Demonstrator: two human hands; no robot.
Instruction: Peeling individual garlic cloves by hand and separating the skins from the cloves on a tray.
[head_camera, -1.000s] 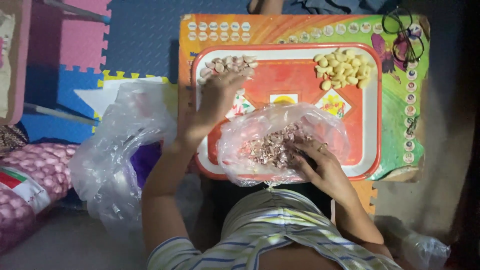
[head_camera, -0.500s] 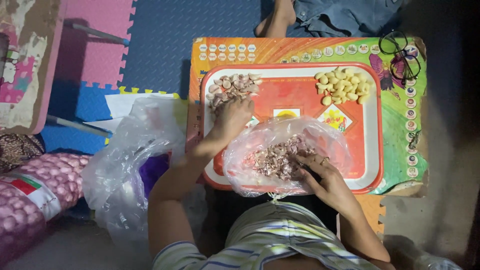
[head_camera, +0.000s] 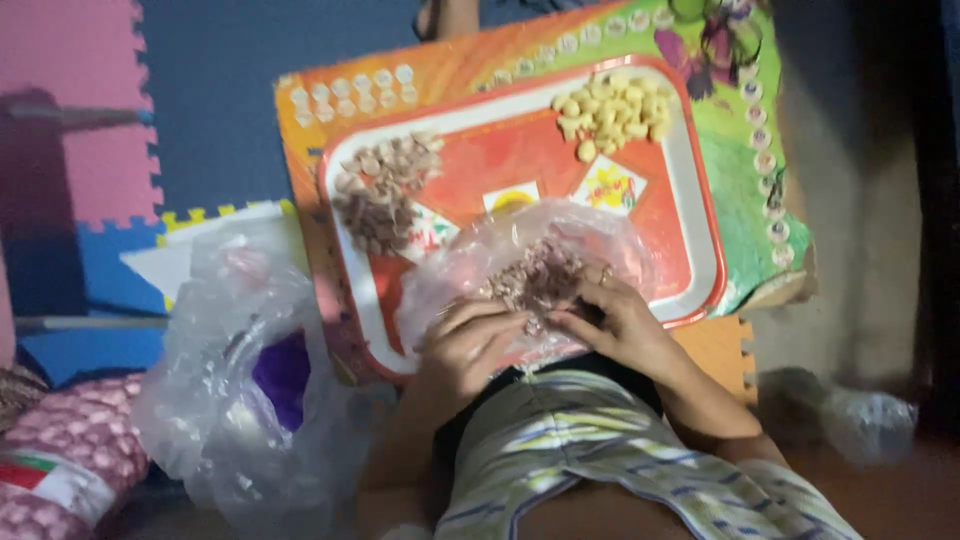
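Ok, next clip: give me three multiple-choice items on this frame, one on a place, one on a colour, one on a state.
1. Where is the pale peeled pile on the tray?
A. far right corner
B. near left corner
C. off the tray

2. What colour is the tray's middle?
A. blue
B. red-orange
C. black

3. What are the hands doing?
A. resting apart on the floor
B. both at the clear bag of husks
C. lifting the tray

Key: 1 A, the pale pile lies at the far right. 2 B, the field is red-orange inside a white border. 3 B, left hand and right hand meet at the bag's near edge.
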